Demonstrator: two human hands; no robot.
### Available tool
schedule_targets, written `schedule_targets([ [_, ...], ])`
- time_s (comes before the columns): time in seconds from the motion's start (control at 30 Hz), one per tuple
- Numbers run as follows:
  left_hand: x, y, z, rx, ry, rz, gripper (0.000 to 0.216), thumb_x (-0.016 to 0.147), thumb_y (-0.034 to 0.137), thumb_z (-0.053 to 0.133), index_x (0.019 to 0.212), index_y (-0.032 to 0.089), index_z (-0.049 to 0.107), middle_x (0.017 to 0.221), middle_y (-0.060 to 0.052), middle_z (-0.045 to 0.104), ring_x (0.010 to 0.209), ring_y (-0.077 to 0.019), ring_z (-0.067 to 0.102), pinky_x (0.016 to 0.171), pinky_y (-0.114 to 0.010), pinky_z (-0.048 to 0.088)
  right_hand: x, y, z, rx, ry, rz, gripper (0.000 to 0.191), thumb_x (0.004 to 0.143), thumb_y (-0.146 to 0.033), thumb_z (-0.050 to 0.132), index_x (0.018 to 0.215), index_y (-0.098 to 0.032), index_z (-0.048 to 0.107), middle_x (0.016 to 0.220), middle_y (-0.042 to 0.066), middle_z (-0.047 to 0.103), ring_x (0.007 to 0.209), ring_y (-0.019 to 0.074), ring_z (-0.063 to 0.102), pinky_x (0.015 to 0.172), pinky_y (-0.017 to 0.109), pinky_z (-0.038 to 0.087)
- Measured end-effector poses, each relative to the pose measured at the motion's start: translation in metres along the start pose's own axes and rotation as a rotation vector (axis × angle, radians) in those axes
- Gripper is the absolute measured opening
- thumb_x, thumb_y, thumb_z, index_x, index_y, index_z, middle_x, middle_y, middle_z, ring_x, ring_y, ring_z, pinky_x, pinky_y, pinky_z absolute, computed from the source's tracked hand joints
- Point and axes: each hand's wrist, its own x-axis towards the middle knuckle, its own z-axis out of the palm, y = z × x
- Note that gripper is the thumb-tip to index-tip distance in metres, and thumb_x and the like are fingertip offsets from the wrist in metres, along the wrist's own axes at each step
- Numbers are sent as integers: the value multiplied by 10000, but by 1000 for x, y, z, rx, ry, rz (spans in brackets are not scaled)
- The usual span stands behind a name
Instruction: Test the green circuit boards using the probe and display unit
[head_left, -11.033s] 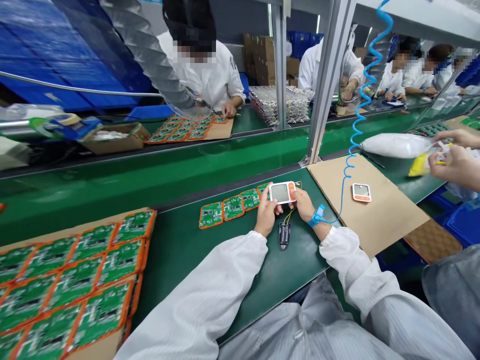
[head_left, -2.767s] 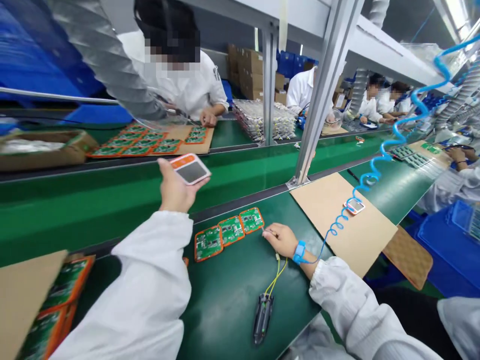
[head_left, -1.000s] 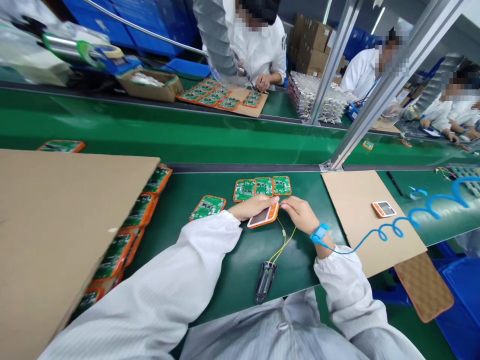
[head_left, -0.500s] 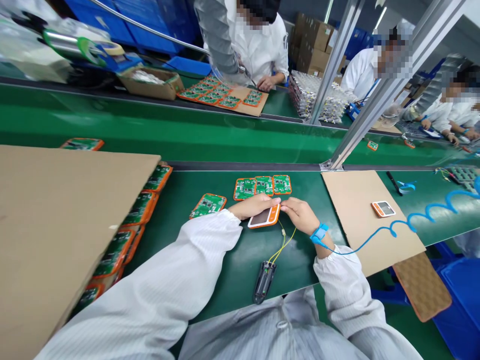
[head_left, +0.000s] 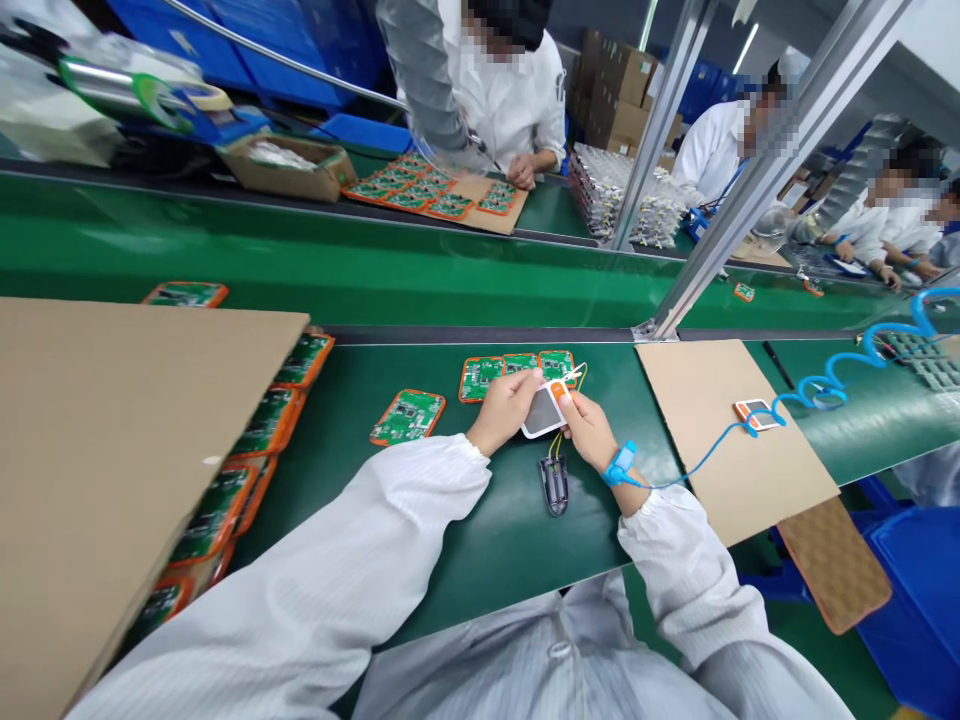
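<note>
Both my hands hold a small white and orange device with a grey screen (head_left: 545,408) above the green mat. My left hand (head_left: 506,408) grips its left side and my right hand (head_left: 589,432) grips its right end, fingers closed. Yellow wires run from the device down to a black battery holder (head_left: 554,483) lying on the mat below it. A row of three green circuit boards in orange frames (head_left: 516,368) lies just beyond my hands, and one more board (head_left: 407,416) lies to the left. A blue wrist strap (head_left: 619,465) is on my right wrist.
A large cardboard sheet (head_left: 112,450) covers stacked boards (head_left: 289,405) at the left. A cardboard mat (head_left: 731,440) at the right bears another white and orange device (head_left: 754,412) and the blue coiled cord (head_left: 840,365). The green conveyor (head_left: 375,275) runs behind; other people work beyond it.
The device has been lifted off the mat and tilted up between both hands. The battery holder has slid closer to my hands. Earlier my left hand fetched this device from the conveyor side.
</note>
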Motion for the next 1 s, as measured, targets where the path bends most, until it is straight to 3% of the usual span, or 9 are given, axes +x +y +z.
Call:
schedule_targets([
  [0.1, -5, 8, -14, 114, 172, 111, 362, 880, 412, 376, 908, 173, 646, 951, -75, 644, 878, -206, 583, 805, -309, 436, 4, 4, 6, 245, 104, 114, 558, 777, -727, 426, 851, -189, 555, 548, -55, 394, 451, 82, 334, 421, 228, 271],
  [0.17, -16, 11, -31, 342, 262, 166, 345, 866, 402, 420, 1022, 195, 648, 1090, -94, 630, 1060, -251, 550, 968, -378, 382, 8, 7, 5, 339, 182, 124, 552, 769, -720, 444, 882, -190, 551, 549, -55, 405, 425, 75, 311, 393, 226, 245],
  [0.3, -58, -6, -71, 770, 373, -1, 455, 847, 463, 454, 1187, 207, 614, 1322, -158, 501, 1276, -374, 377, 1073, -531, 254, 12, 11, 1, 449, 251, 71, 496, 801, -670, 449, 921, -197, 534, 541, -57, 420, 414, 75, 328, 384, 222, 257],
  [0.43, -87, -34, -81, 977, 237, -235, 645, 860, 552, 364, 1326, 136, 523, 1472, -230, 307, 1345, -456, 239, 1047, -591, 245, 12, 11, 3, 471, 251, 45, 468, 830, -635, 432, 961, -197, 530, 540, -57, 430, 420, 80, 348, 397, 223, 285],
  [0.57, -66, -40, -63, 1038, 217, -303, 700, 892, 551, 302, 1414, 96, 408, 1503, -285, 199, 1363, -458, 202, 1044, -598, 214, 11, 10, 3, 467, 248, 51, 444, 826, -621, 449, 943, -198, 521, 539, -59, 430, 421, 77, 348, 400, 220, 284],
  [0.73, -29, -30, -41, 948, 277, -283, 689, 900, 519, 349, 1417, 66, 390, 1496, -310, 192, 1373, -462, 168, 1051, -611, 174, 12, 11, 2, 488, 248, 47, 454, 817, -620, 463, 950, -192, 534, 545, -60, 436, 413, 69, 340, 392, 214, 264],
  [0.83, -32, -21, -27, 780, 404, -81, 668, 879, 513, 423, 1408, 106, 405, 1520, -251, 197, 1403, -430, 109, 1082, -603, 126, 11, 12, 3, 486, 226, 36, 458, 834, -614, 444, 978, -191, 544, 566, -57, 445, 420, 70, 344, 402, 216, 275],
  [0.93, -42, -12, -6, 275, 295, 21, 643, 872, 543, 437, 1402, 182, 381, 1344, -190, 483, 1243, -331, 442, 1008, -496, 366, 5, 11, 5, 357, 101, 18, 447, 874, -594, 391, 984, -194, 558, 592, -44, 474, 452, 90, 399, 442, 230, 325],
  [1.0, -46, -7, 8, -102, 158, -108, 632, 851, 566, 470, 1362, 201, 397, 1131, -136, 597, 912, -238, 606, 737, -360, 513, -2, 9, 4, 128, 42, -38, 436, 905, -559, 354, 923, -189, 583, 637, -14, 528, 530, 119, 477, 522, 259, 389],
])
